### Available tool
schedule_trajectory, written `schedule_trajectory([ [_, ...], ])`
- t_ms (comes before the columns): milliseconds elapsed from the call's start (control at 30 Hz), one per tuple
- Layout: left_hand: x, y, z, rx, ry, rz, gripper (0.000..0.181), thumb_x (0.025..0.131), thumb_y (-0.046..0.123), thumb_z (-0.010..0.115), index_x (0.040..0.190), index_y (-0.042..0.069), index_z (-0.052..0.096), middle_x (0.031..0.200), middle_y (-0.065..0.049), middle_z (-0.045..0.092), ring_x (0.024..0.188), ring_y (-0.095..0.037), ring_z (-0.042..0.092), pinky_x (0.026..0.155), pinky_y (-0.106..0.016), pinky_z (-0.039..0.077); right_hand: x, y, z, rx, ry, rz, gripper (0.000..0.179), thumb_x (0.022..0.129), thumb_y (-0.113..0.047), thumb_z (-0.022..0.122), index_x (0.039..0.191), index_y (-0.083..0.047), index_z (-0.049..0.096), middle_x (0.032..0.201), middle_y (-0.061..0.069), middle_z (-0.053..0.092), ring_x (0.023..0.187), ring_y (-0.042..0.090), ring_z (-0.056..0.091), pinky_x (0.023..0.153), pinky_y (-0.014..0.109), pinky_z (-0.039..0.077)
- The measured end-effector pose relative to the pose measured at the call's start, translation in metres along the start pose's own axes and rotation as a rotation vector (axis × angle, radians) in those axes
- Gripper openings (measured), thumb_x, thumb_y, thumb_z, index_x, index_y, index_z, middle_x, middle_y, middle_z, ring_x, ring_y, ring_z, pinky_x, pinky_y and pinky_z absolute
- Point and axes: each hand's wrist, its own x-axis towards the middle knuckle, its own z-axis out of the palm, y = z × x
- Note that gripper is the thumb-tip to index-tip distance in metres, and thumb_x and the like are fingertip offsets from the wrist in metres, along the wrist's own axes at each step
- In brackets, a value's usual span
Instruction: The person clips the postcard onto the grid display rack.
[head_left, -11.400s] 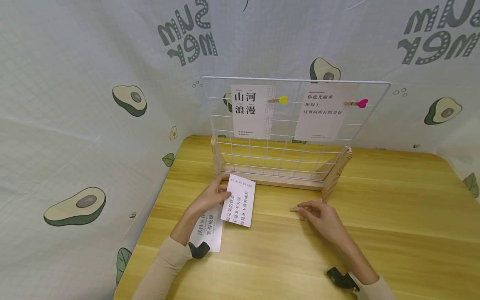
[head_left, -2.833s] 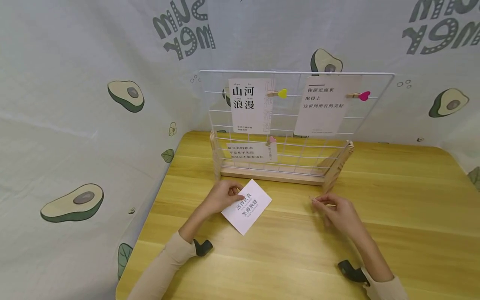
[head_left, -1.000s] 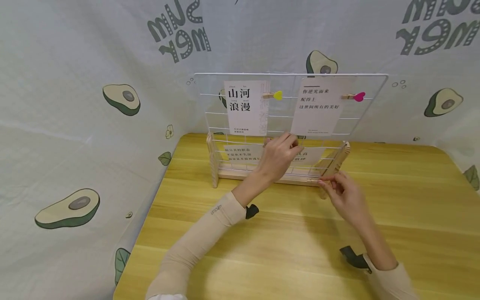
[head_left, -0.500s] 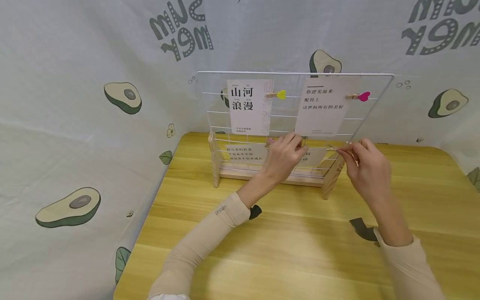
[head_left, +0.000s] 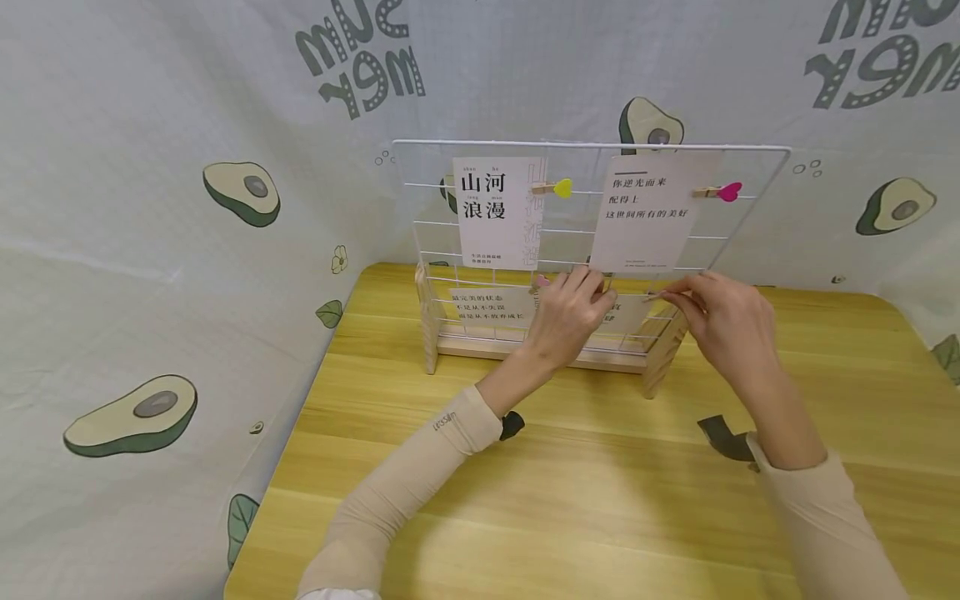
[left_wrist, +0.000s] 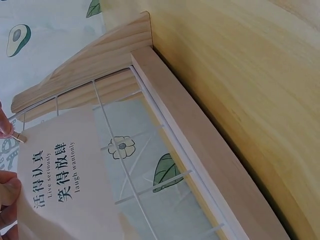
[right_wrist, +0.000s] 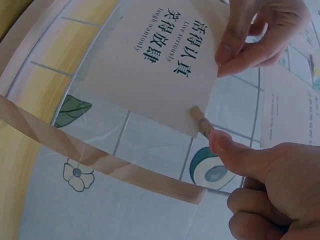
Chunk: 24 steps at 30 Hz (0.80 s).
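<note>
A white printed card [head_left: 636, 310] lies against the lower right of a white wire grid rack [head_left: 592, 145]. My left hand [head_left: 568, 312] pinches the card at its upper edge, seen closely in the right wrist view. At the card's upper right corner, my right hand [head_left: 726, 327] pinches a small wooden clothespin [right_wrist: 201, 121] between thumb and finger. The clothespin's tip overlaps the card corner; whether it also grips the wire I cannot tell. A second card [head_left: 487, 305] hangs at the lower left by a pink heart clothespin [head_left: 541, 283], partly behind my left hand.
Two more cards hang above: one [head_left: 495, 225] with a yellow heart clothespin [head_left: 557, 188], one [head_left: 637, 233] with a magenta heart clothespin [head_left: 723, 192]. Wooden feet [head_left: 427, 321] support the rack on the wooden table [head_left: 525, 500]. A white avocado-print cloth [head_left: 300, 333] hangs behind.
The lower left card went from my left hand onto the grid. My left hand then carried this card from the table to the rack; my right hand raised the clothespin to its corner.
</note>
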Motion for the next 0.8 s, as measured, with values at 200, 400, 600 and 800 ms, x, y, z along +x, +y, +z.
schedule_trajectory([
  [200,0.0,0.001,0.001,0.004,0.014,0.003,0.028,0.101,0.006,0.061,0.086,0.023,0.078,0.085,0.007,0.064,0.081,-0.009,0.057,0.066,-0.019,0.041,0.002,0.001,-0.001,0.009,-0.025,0.021,0.006,0.085,-0.007,0.083,0.089,-0.005,0.079,0.064,0.006,0.06,0.05,0.002,0.03,0.043,0.025,0.022],
  [400,-0.002,0.0,0.002,0.007,0.036,0.01,0.021,0.099,0.01,0.066,0.088,0.023,0.078,0.086,0.007,0.065,0.081,-0.009,0.058,0.068,-0.02,0.042,0.003,0.002,-0.002,-0.005,-0.062,0.018,0.007,0.086,-0.007,0.082,0.093,-0.005,0.079,0.058,0.003,0.051,0.049,0.004,0.027,0.044,0.026,0.021],
  [600,-0.006,0.0,-0.004,-0.009,0.016,0.007,0.024,0.102,0.008,0.063,0.093,0.023,0.079,0.092,0.006,0.069,0.085,-0.011,0.062,0.074,-0.022,0.047,0.002,0.005,-0.003,-0.001,-0.126,0.035,0.012,0.088,-0.009,0.082,0.099,-0.006,0.079,0.055,0.0,0.045,0.047,0.001,0.023,0.045,0.027,0.019],
  [800,-0.019,-0.004,-0.024,-0.07,-0.008,-0.006,0.018,0.1,0.01,0.066,0.099,0.02,0.081,0.1,0.003,0.072,0.093,-0.013,0.064,0.081,-0.023,0.05,-0.004,0.002,-0.004,-0.011,-0.093,0.009,0.026,0.088,-0.009,0.082,0.113,-0.005,0.076,0.055,-0.002,0.041,0.047,0.005,0.024,0.046,0.025,0.017],
])
